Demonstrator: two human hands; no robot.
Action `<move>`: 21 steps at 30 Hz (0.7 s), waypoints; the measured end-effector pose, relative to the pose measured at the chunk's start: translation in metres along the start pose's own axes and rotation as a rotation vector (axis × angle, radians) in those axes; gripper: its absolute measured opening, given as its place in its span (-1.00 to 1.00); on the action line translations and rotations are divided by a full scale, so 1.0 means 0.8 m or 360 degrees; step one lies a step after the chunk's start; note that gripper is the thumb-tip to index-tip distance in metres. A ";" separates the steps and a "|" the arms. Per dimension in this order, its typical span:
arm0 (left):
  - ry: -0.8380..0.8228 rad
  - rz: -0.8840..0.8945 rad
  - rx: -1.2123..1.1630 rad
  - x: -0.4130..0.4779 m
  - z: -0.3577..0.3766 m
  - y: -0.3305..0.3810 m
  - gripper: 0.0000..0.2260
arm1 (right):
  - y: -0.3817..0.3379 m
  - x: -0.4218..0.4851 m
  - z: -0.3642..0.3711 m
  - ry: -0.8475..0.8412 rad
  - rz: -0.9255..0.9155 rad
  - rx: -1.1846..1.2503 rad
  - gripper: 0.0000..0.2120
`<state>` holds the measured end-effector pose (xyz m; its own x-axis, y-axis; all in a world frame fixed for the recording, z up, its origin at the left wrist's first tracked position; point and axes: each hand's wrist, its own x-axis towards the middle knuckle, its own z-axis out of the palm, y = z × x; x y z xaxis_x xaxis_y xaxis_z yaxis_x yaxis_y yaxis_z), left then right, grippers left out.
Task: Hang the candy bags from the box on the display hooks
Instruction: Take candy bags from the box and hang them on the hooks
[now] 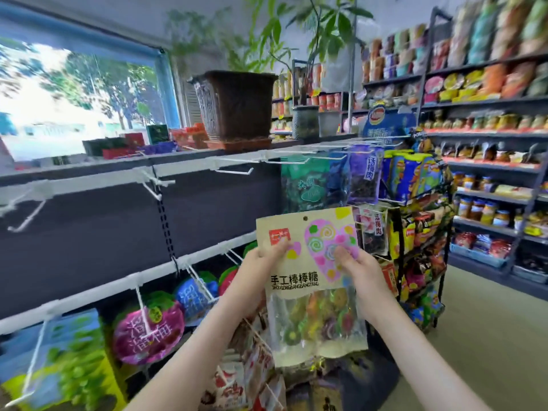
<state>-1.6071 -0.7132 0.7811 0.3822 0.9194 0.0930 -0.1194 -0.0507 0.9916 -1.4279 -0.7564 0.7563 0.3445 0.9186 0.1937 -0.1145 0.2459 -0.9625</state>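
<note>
Holding the candy bag (308,280) upright in front of me, I pinch its left edge with my left hand (261,262) and grip its right side over the pink heart with my right hand (361,268), so both hands are closed on this one bag. Its hang hole (304,218) sits at the top edge above my fingers and is not threaded onto anything, so I judge this bag not yet hung. Up and to the left of my hands a bare white hook (234,171) juts from the rail, with more bare ones (154,185) further left. Just above my hands hang green and blue bags (308,185), and round plum bags (148,330) hang below my left hand. The box is out of view, so I cannot tell how many bags remain.
</note>
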 end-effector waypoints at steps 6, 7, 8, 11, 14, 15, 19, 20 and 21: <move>0.0067 -0.0022 -0.0039 0.052 -0.056 0.023 -0.79 | 0.008 0.044 0.067 0.0160 0.0018 -0.0065 -0.77; 0.0054 -0.0021 -0.0055 0.056 -0.062 0.024 -0.79 | 0.014 0.047 0.074 0.0211 0.0039 -0.0102 -0.73; 0.0037 -0.0022 -0.0071 0.060 -0.066 0.023 -0.78 | 0.019 0.049 0.080 0.0281 0.0066 -0.0156 -0.67; -0.0007 -0.0033 -0.0118 0.067 -0.073 0.020 -0.76 | 0.027 0.049 0.094 0.0537 0.0055 -0.0324 -0.51; 0.0012 -0.0072 -0.0131 0.069 -0.077 0.015 -0.76 | 0.022 0.048 0.105 0.0691 -0.0020 -0.0388 -0.53; 0.0020 -0.0075 -0.0154 0.069 -0.078 0.013 -0.75 | 0.020 0.048 0.108 0.0727 -0.0047 -0.0393 -0.53; 0.0074 -0.0055 -0.0218 0.067 -0.084 0.010 -0.73 | 0.020 0.048 0.112 0.0707 -0.0057 -0.0328 -0.49; 0.0086 -0.0050 -0.0222 0.067 -0.085 0.009 -0.73 | 0.020 0.048 0.111 0.0685 -0.0041 -0.0309 -0.49; 0.0086 -0.0041 -0.0218 0.068 -0.085 0.009 -0.72 | 0.020 0.048 0.109 0.0666 -0.0019 -0.0284 -0.50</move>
<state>-1.6497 -0.6369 0.7873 0.3372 0.9396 0.0590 -0.2356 0.0235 0.9716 -1.4976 -0.6899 0.7651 0.6961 0.7028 0.1469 0.0416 0.1649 -0.9854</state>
